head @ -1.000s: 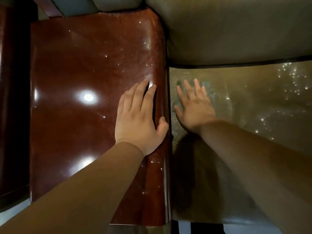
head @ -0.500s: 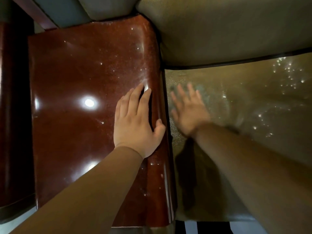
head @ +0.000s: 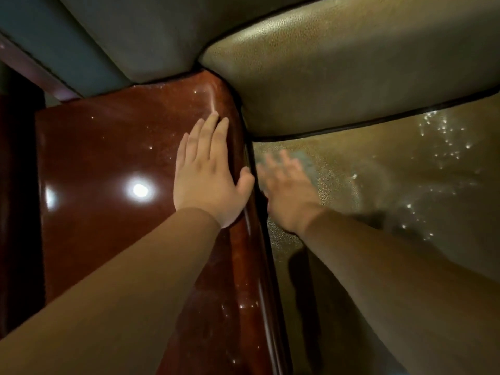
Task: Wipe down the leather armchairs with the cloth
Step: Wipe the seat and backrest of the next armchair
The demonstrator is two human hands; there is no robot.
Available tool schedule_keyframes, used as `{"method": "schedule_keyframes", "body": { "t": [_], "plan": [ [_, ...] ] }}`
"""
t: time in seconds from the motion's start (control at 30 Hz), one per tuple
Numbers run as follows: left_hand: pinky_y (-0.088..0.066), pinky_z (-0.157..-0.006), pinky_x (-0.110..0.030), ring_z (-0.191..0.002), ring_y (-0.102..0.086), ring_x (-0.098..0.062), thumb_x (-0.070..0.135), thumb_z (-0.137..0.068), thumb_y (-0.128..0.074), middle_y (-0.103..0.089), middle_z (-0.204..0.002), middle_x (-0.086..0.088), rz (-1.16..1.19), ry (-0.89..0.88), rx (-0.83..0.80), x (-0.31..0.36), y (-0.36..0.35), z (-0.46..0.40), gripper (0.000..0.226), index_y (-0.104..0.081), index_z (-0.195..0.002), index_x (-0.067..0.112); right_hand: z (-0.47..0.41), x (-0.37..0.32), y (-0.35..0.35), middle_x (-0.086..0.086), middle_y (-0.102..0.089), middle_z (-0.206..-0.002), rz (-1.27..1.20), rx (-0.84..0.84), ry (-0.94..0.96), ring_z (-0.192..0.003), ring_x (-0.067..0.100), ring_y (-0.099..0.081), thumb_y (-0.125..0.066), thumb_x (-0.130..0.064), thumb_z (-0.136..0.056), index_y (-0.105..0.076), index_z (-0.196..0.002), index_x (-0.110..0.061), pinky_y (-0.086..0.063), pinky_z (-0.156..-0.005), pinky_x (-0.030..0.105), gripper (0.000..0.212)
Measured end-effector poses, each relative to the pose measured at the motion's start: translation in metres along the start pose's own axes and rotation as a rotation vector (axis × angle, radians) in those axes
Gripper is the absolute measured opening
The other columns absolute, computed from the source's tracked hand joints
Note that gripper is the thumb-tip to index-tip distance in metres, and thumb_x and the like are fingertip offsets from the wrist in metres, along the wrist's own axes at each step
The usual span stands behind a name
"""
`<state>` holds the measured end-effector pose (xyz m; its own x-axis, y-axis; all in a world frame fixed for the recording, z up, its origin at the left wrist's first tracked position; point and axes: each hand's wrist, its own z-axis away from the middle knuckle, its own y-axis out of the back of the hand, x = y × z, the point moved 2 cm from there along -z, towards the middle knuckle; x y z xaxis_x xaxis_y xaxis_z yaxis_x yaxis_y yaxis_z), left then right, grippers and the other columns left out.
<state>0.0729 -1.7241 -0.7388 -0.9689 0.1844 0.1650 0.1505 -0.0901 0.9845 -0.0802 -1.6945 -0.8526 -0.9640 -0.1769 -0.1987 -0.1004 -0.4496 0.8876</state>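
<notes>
My left hand [head: 208, 177] lies flat, fingers straight, on the glossy reddish-brown armrest [head: 108, 163] of the armchair, its thumb at the armrest's inner edge. My right hand [head: 286, 188], blurred by motion, presses flat on the olive leather seat [head: 392, 185] close beside the armrest. A small grey-blue cloth [head: 307, 161] peeks out from under its fingers; most of the cloth is hidden by the hand. The padded leather backrest [head: 338, 63] rises just beyond both hands.
A second grey-green cushion [head: 140, 36] and a dark wooden edge [head: 35, 74] lie at the upper left. Dark wood [head: 16, 212] runs along the left border. Light glints off the armrest and the seat.
The view has tilted and moved closer to the chair's corner. My right hand slid a little across the seat with the cloth under it. My left hand stayed on the armrest.
</notes>
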Motion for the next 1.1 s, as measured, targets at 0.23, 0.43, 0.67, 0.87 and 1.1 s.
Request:
{"method": "schedule_keyframes", "body": {
  "t": [0.23, 0.43, 0.67, 0.87, 1.1],
  "plan": [
    [-0.017, -0.129, -0.051, -0.159, -0.02, -0.029, 0.048, -0.087, -0.053, -0.026, -0.171, -0.007, 0.024, -0.008, 0.011, -0.003, -0.001, -0.004, 0.086, -0.034, -0.161, 0.009, -0.034, 0.048, 0.01, 0.006, -0.035, -0.165, -0.055, 0.127, -0.092, -0.154, 0.033, -0.026, -0.03, -0.042, -0.103, -0.028, -0.162, -0.022, -0.015, -0.129, 0.047, 0.062],
    [-0.019, -0.128, -0.052, -0.16, -0.018, -0.028, 0.048, -0.086, -0.054, -0.025, -0.172, -0.008, 0.025, -0.009, 0.002, -0.004, -0.001, -0.005, 0.084, -0.036, -0.16, 0.01, -0.043, -0.008, 0.011, 0.006, -0.011, -0.173, -0.06, 0.027, 0.162, -0.16, 0.026, -0.004, -0.041, -0.035, -0.103, -0.016, -0.166, -0.012, 0.008, -0.126, 0.036, 0.071],
    [-0.021, -0.127, -0.055, -0.158, -0.024, -0.032, 0.045, -0.084, -0.057, -0.03, -0.169, -0.01, 0.056, -0.017, 0.032, -0.006, -0.002, -0.005, 0.083, -0.041, -0.156, 0.007, -0.01, 0.073, 0.001, 0.013, -0.039, -0.164, -0.091, 0.34, -0.315, -0.154, 0.037, -0.03, -0.037, -0.045, -0.102, -0.04, -0.159, -0.015, -0.021, -0.127, 0.051, 0.064],
    [-0.019, -0.128, -0.053, -0.159, -0.019, -0.029, 0.046, -0.087, -0.056, -0.025, -0.172, -0.008, 0.02, -0.009, 0.001, -0.005, -0.002, -0.005, 0.083, -0.037, -0.159, 0.009, -0.031, -0.011, 0.0, 0.007, -0.001, -0.175, -0.047, 0.023, 0.072, -0.161, 0.031, 0.004, -0.033, -0.037, -0.104, -0.008, -0.167, -0.014, -0.002, -0.13, 0.048, 0.072],
    [-0.018, -0.129, -0.052, -0.159, -0.021, -0.03, 0.045, -0.087, -0.056, -0.028, -0.17, -0.008, 0.049, -0.014, 0.023, -0.006, -0.002, -0.005, 0.081, -0.04, -0.157, 0.009, -0.011, 0.089, 0.003, 0.016, -0.037, -0.164, -0.073, 0.277, -0.24, -0.153, 0.041, -0.028, -0.032, -0.049, -0.103, -0.038, -0.16, -0.014, -0.021, -0.126, 0.052, 0.067]
  ]
}}
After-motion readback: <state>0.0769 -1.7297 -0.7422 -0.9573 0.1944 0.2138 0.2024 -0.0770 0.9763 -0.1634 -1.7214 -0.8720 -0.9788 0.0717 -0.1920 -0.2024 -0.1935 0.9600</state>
